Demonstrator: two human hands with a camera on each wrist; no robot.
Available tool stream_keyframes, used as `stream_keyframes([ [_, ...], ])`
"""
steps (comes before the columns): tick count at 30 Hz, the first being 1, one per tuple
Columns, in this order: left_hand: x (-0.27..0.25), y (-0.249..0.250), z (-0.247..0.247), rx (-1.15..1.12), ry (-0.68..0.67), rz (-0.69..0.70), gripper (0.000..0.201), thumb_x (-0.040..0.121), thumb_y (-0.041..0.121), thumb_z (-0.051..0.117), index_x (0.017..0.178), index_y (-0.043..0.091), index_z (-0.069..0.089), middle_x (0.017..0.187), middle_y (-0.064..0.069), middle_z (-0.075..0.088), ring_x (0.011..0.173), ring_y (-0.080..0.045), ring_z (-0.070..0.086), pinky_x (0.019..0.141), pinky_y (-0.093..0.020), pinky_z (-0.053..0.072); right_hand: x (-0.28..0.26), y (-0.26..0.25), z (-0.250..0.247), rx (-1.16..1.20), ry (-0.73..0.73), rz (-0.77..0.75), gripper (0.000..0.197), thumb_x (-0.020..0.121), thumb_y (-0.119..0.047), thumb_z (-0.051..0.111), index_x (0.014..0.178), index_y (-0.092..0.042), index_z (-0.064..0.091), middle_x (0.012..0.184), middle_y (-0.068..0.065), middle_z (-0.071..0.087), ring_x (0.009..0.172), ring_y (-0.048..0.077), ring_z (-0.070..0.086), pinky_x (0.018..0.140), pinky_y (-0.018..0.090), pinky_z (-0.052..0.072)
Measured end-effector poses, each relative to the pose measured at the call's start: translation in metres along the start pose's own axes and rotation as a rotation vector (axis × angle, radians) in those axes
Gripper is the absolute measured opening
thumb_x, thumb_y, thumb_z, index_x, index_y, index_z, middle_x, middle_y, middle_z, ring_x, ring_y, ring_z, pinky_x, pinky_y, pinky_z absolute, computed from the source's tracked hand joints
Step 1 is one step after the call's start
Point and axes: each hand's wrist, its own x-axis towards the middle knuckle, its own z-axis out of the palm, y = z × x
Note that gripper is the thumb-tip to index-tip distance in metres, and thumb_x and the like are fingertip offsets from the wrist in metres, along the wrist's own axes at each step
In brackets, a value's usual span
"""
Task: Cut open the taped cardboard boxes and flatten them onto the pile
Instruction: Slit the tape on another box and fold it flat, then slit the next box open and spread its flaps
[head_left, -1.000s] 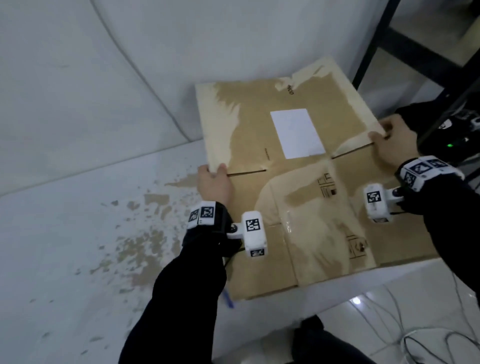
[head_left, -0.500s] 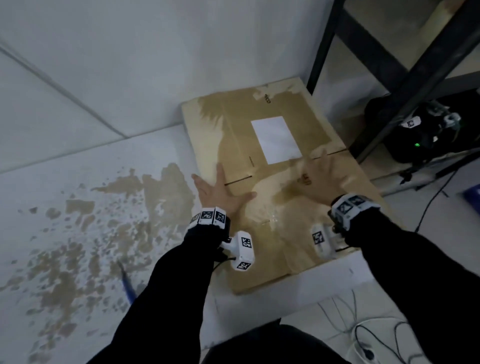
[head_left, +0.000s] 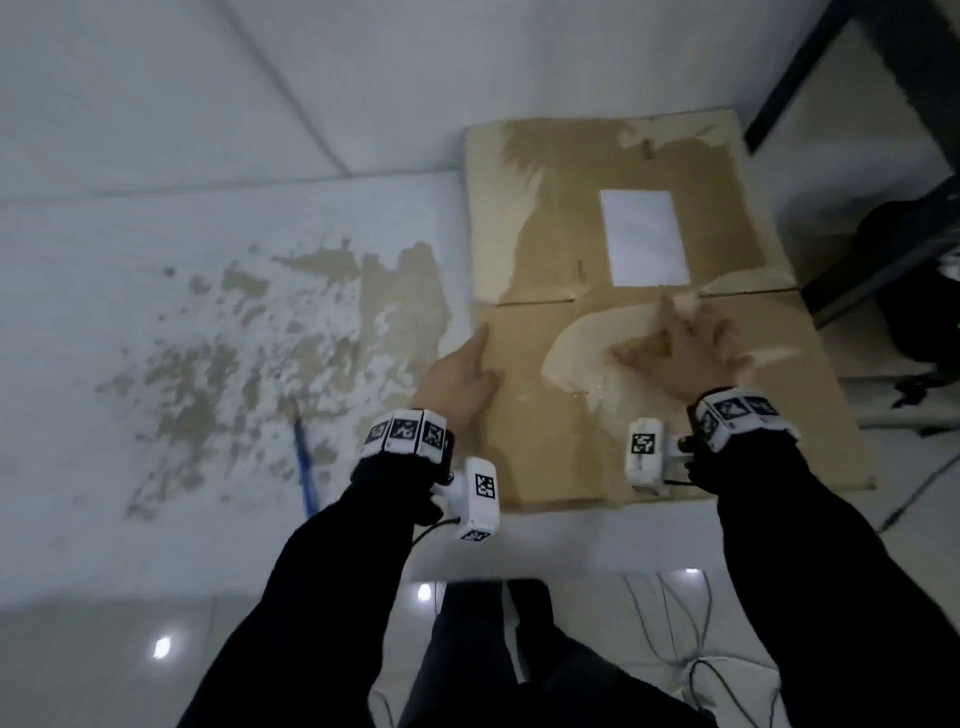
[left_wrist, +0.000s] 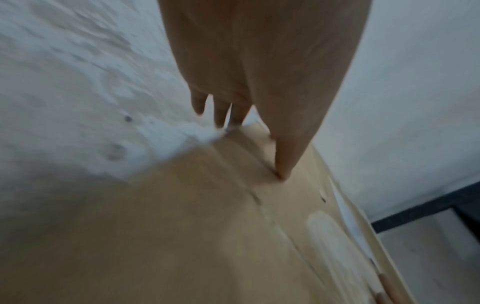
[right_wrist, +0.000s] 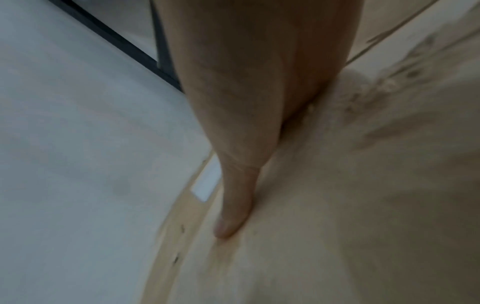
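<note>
A flattened brown cardboard box (head_left: 561, 228) with torn tape marks and a white label (head_left: 644, 236) lies flat on the white table against the wall. My left hand (head_left: 462, 371) rests open at its left edge, fingers straight, thumb on the cardboard (left_wrist: 207, 236). My right hand (head_left: 680, 348) lies flat with spread fingers on the middle of the box, over a pale tape patch; its picture is blurred. In the right wrist view the thumb (right_wrist: 233, 207) presses on the cardboard (right_wrist: 337, 205). A blue cutter (head_left: 306, 473) lies on the table left of my left arm.
The white table (head_left: 156, 260) carries brown stains of torn cardboard skin left of the box. A black metal rack (head_left: 852, 78) stands at the right with dark gear beside it. Cables (head_left: 675, 623) lie on the tiled floor below the table's front edge.
A second ago both hands gripped the box's side edges with its far half raised. Now the box lies flat and both hands press on it with open fingers.
</note>
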Motion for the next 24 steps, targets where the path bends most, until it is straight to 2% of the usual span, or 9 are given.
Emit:
stream_keyframes([
  [2, -0.051, -0.030, -0.003, -0.167, 0.072, -0.020, 0.051, 0.097, 0.025, 0.052, 0.146, 0.025, 0.036, 0.139, -0.008, 0.051, 0.126, -0.024, 0.050, 0.101, -0.032, 0.039, -0.017, -0.019, 0.017, 0.075, 0.165, -0.067, 0.053, 0.087, -0.041, 0.055, 0.133, -0.019, 0.043, 0.142, 0.020, 0.036, 0.132, 0.040, 0.030, 0.103, 0.053, 0.031],
  [4, -0.102, -0.069, -0.005, -0.331, 0.243, -0.070, 0.029, 0.097, 0.019, 0.052, 0.125, 0.019, 0.059, 0.104, -0.007, 0.068, 0.092, -0.019, 0.066, 0.080, -0.030, 0.050, -0.046, -0.053, 0.044, 0.159, 0.298, -0.244, 0.035, 0.090, -0.021, 0.049, 0.123, -0.009, 0.055, 0.126, 0.019, 0.055, 0.119, 0.037, 0.047, 0.098, 0.046, 0.040],
  [6, -0.151, -0.114, -0.003, -0.457, 0.380, -0.196, 0.016, 0.097, 0.017, 0.052, 0.096, 0.011, 0.067, 0.067, -0.003, 0.060, 0.056, -0.011, 0.057, 0.058, -0.023, 0.044, -0.088, -0.101, 0.071, 0.337, 0.303, -0.537, 0.025, 0.090, -0.014, 0.048, 0.110, -0.007, 0.062, 0.109, 0.015, 0.064, 0.103, 0.031, 0.057, 0.090, 0.035, 0.043],
  [8, -0.199, -0.163, 0.003, -0.546, 0.465, -0.342, 0.020, 0.096, 0.012, 0.053, 0.081, 0.006, 0.064, 0.054, 0.001, 0.049, 0.044, -0.007, 0.045, 0.048, -0.019, 0.037, -0.132, -0.147, 0.102, 0.469, 0.074, -0.781, 0.016, 0.093, -0.011, 0.051, 0.100, -0.011, 0.065, 0.096, 0.010, 0.068, 0.088, 0.022, 0.061, 0.079, 0.027, 0.045],
  [10, -0.241, -0.215, 0.012, -0.637, 0.514, -0.511, 0.022, 0.096, 0.010, 0.051, 0.077, 0.007, 0.062, 0.051, 0.001, 0.047, 0.041, -0.007, 0.042, 0.044, -0.018, 0.035, -0.168, -0.186, 0.139, 0.466, -0.265, -0.897, 0.014, 0.094, -0.014, 0.052, 0.093, -0.023, 0.063, 0.086, 0.011, 0.068, 0.080, 0.026, 0.064, 0.076, 0.037, 0.050],
  [13, -0.295, -0.296, 0.018, -0.769, 0.595, -0.790, 0.017, 0.095, 0.012, 0.053, 0.083, 0.003, 0.062, 0.056, -0.003, 0.055, 0.046, -0.018, 0.048, 0.042, -0.021, 0.035, -0.213, -0.243, 0.206, 0.378, -0.746, -0.876, 0.020, 0.096, -0.013, 0.049, 0.091, -0.028, 0.061, 0.082, 0.004, 0.065, 0.082, 0.026, 0.064, 0.085, 0.043, 0.051],
  [15, -0.324, -0.346, 0.014, -0.889, 0.643, -0.937, 0.015, 0.096, 0.011, 0.053, 0.085, 0.002, 0.060, 0.061, -0.009, 0.056, 0.045, -0.019, 0.049, 0.037, -0.017, 0.035, -0.242, -0.285, 0.250, 0.215, -0.919, -0.884, 0.016, 0.096, -0.012, 0.047, 0.097, -0.021, 0.061, 0.086, 0.000, 0.065, 0.081, 0.018, 0.064, 0.086, 0.038, 0.051],
  [19, -0.386, -0.443, -0.007, -1.161, 0.723, -1.178, 0.015, 0.097, 0.010, 0.051, 0.087, 0.001, 0.056, 0.062, -0.012, 0.055, 0.043, -0.019, 0.051, 0.052, -0.022, 0.034, -0.297, -0.370, 0.338, -0.106, -1.104, -0.862, 0.022, 0.096, -0.013, 0.040, 0.109, -0.015, 0.058, 0.092, 0.001, 0.064, 0.075, 0.010, 0.061, 0.068, 0.019, 0.046],
  [24, -0.447, -0.532, -0.046, -1.309, 0.803, -1.313, 0.013, 0.097, 0.011, 0.049, 0.091, 0.001, 0.054, 0.068, -0.014, 0.055, 0.057, -0.023, 0.049, 0.056, -0.026, 0.028, -0.343, -0.457, 0.426, -0.160, -1.167, -0.633, 0.013, 0.096, -0.008, 0.042, 0.102, -0.011, 0.053, 0.077, 0.003, 0.057, 0.059, 0.011, 0.054, 0.053, 0.018, 0.041],
])
